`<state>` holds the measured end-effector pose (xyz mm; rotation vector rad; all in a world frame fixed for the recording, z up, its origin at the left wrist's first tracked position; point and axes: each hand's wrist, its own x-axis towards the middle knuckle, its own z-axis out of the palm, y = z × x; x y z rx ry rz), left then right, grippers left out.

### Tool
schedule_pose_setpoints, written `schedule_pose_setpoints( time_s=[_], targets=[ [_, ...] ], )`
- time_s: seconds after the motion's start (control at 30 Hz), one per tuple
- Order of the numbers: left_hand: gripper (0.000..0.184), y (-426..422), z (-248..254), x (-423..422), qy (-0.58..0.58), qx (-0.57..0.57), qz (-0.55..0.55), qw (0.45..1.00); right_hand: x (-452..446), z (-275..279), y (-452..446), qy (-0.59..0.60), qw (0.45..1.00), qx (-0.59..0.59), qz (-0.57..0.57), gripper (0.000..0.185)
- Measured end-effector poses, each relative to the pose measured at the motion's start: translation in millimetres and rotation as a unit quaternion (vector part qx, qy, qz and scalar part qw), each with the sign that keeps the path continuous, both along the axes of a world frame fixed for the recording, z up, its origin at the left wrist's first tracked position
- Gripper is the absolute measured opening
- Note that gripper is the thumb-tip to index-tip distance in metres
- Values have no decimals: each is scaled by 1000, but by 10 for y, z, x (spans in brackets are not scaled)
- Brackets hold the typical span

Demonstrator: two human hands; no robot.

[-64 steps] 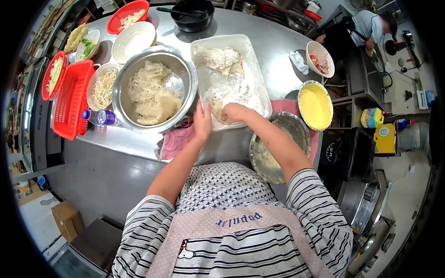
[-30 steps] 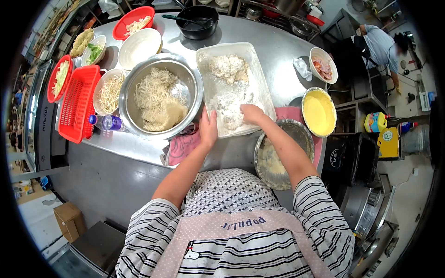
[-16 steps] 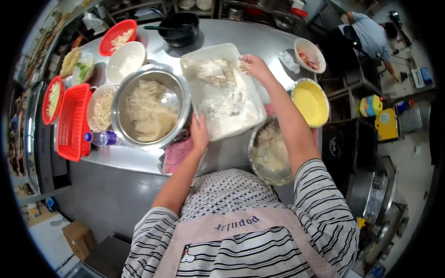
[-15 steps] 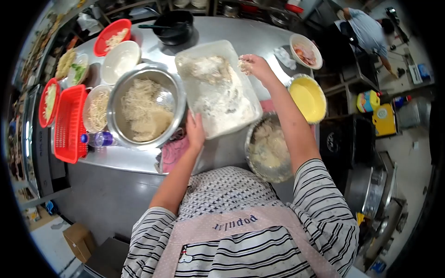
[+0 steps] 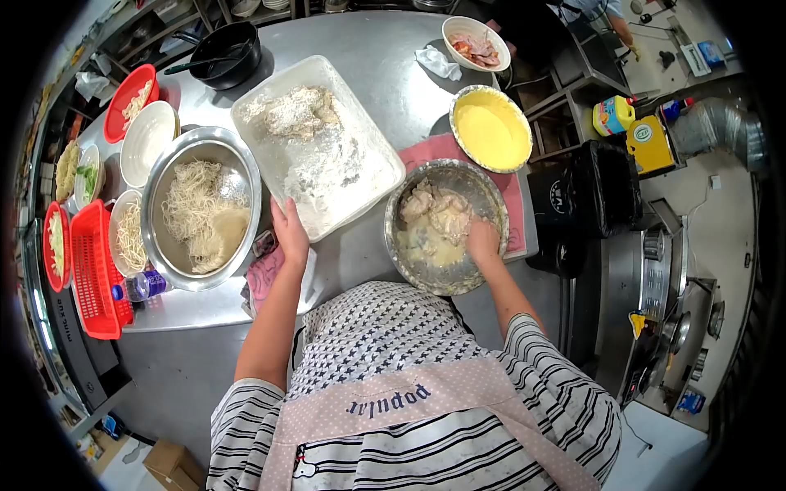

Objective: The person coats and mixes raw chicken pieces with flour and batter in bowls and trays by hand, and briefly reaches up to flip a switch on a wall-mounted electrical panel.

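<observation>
My left hand (image 5: 291, 231) rests against the near left edge of the white plastic tub (image 5: 381, 169), its fingers apart and holding nothing. Inside that tub lie loose white flour (image 5: 327, 176) and floured pieces (image 5: 299, 113) towards the far side. My right hand (image 5: 483, 239) reaches into the metal bowl (image 5: 446, 282) to the right of the tub, beside pale, wet-looking pieces (image 5: 446, 214) in batter. Its fingertips are hard to make out against the bowl's contents. Left of the tub, a large steel bowl (image 5: 153, 237) holds thin noodles (image 5: 192, 209).
A bowl of yellow liquid (image 5: 491, 131) and a bowl of sliced meat (image 5: 475, 49) stand at the right. A black pan (image 5: 237, 57), red baskets (image 5: 90, 262) and a purple-labelled bottle (image 5: 146, 285) are on the left. Part of another person (image 5: 618, 24) shows at the top right.
My right hand has moved from above the tub's right edge down into the metal bowl. My left hand stays at the tub. The camera view has turned, shifting the tabletop leftward.
</observation>
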<state>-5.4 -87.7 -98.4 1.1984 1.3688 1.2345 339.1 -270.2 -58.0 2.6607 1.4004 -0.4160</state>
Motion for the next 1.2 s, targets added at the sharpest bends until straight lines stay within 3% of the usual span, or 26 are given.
schedule_pose_setpoints(
  time_s=[0.07,0.2,0.3,0.4,0.43,0.47,0.5,0.57,0.7,0.77,0.8,0.87,0.9,0.97,1.0,1.03,1.07,1.2],
  targets=[
    [46,12,-12,4,-7,4,4,1000,-71,-2,-52,-41,997,69,19,25],
    [45,10,32,11,-13,-4,-4,1000,-6,-161,-92,-36,996,79,21,24],
    [45,2,13,8,-34,9,-2,999,-23,-143,-126,-74,985,130,86,24],
    [45,17,15,5,-19,11,-7,1000,94,-250,-160,17,977,183,109,21],
    [45,18,17,9,-15,4,-5,1000,200,-327,-169,159,966,203,6,18],
    [45,6,66,13,-11,-4,-3,1000,204,-295,-135,296,926,215,-97,16],
    [45,-11,111,11,-9,-5,1,1000,187,-267,-129,298,926,212,-94,16],
    [45,-21,213,32,27,-5,3,1000,152,-82,-136,460,833,255,-169,14],
    [45,-28,248,32,24,3,3,1000,-66,289,-96,537,801,215,-154,15],
    [46,-34,287,32,44,-13,3,999,-156,339,-93,663,692,215,-186,22],
    [46,-31,279,32,45,-14,4,999,-203,366,-82,664,692,214,-186,22],
    [46,-24,285,33,49,-6,2,999,-273,400,-55,752,542,267,-266,28],
    [46,-25,291,33,50,-6,4,999,-265,345,-51,752,541,265,-266,28],
    [46,-28,303,43,53,-1,7,999,-210,127,-67,732,622,157,-231,30],
    [46,-32,291,44,53,-1,6,999,-172,-10,-105,731,622,158,-232,30],
    [46,-30,279,46,45,-8,7,999,-135,-146,-138,509,852,57,-109,30],
    [46,-25,238,40,36,-15,10,999,-173,-108,-105,222,973,-53,29,31],
    [47,-8,230,30,17,-10,-1,1000,-399,133,-95,182,981,51,35,23]
  ],
)
